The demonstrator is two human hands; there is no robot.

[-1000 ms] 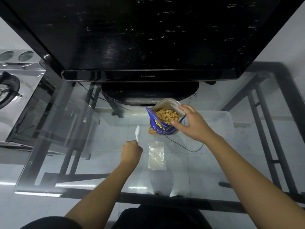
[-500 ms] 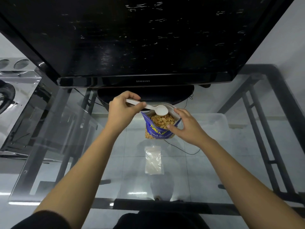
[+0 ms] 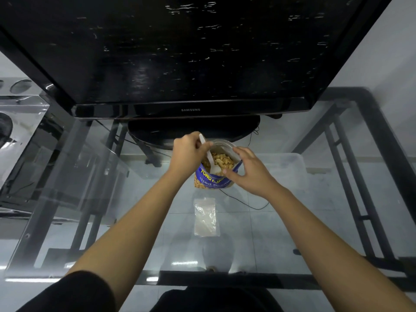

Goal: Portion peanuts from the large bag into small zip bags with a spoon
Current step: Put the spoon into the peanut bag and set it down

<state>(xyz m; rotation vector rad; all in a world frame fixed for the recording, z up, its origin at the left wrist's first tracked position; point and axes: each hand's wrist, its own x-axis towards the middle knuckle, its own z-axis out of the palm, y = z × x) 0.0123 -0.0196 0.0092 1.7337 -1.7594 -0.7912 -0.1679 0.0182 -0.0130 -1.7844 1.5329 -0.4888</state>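
Note:
A blue large bag (image 3: 208,182) of peanuts (image 3: 221,160) stands open on the glass table, just in front of the television stand. My left hand (image 3: 188,152) grips a white plastic spoon (image 3: 210,161) by its handle; the spoon's bowl is down among the peanuts at the near side of the bag's mouth. My right hand (image 3: 246,171) holds the bag's right rim, thumb on the front, fingers at the back edge. A small clear zip bag (image 3: 206,217) lies flat and empty on the glass, nearer to me than the large bag.
A large black television (image 3: 191,52) on an oval stand (image 3: 193,129) fills the far half of the glass table (image 3: 90,221). A black cable (image 3: 245,203) runs below the glass by the bag. A translucent plastic box (image 3: 286,167) is seen to the right, under the table.
My left hand carried the spoon from the table's left up over the bag, then tipped its bowl down into the peanuts. My right hand stayed on the bag's rim.

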